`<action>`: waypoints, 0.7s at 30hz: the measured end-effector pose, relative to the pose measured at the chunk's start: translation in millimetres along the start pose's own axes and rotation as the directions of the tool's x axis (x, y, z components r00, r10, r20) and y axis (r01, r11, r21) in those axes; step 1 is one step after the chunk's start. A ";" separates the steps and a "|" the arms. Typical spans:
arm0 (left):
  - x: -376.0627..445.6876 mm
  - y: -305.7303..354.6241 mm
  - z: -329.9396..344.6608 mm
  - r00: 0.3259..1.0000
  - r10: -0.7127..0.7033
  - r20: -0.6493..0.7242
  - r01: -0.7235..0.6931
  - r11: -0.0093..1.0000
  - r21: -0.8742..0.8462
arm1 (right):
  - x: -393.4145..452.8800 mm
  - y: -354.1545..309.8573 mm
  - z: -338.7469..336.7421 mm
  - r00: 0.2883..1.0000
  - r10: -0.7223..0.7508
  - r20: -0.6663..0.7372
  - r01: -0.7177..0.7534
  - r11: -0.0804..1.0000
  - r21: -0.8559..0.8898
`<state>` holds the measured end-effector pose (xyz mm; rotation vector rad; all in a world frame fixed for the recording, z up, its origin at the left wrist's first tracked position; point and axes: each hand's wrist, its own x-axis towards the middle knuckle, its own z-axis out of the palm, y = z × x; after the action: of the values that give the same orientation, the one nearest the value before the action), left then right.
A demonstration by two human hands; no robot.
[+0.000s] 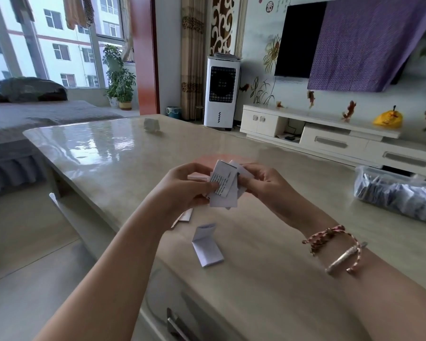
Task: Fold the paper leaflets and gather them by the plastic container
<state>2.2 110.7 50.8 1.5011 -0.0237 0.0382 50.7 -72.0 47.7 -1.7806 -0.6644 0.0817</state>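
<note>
Both hands hold a white printed paper leaflet (223, 185) above the beige table (268, 242). My left hand (187, 185) pinches its left edge and my right hand (263, 184) pinches its right side; the sheet is partly folded. A folded white leaflet (207, 247) lies on the table just below the hands, half open like a tent. Another folded leaflet (183, 216) pokes out from under my left wrist. The clear plastic container (399, 193), filled with dark packets, stands at the table's right edge, apart from both hands.
A small white object (151, 124) sits at the table's far end. The table's left edge drops to the floor, with drawer handles (175, 323) on its near side. A white TV cabinet (330, 134) and a fan unit (221, 92) stand beyond.
</note>
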 end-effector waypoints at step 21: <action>-5.3 -9.5 -25.6 0.941 -0.130 -0.313 0.099 0.988 -0.114 | 2.1 -24.7 44.6 0.886 -0.322 -0.334 0.298 0.947 -0.122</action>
<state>-2.9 135.5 39.4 1.3815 0.3199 0.1839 25.7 -28.3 56.3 -1.6727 -0.6868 -0.4737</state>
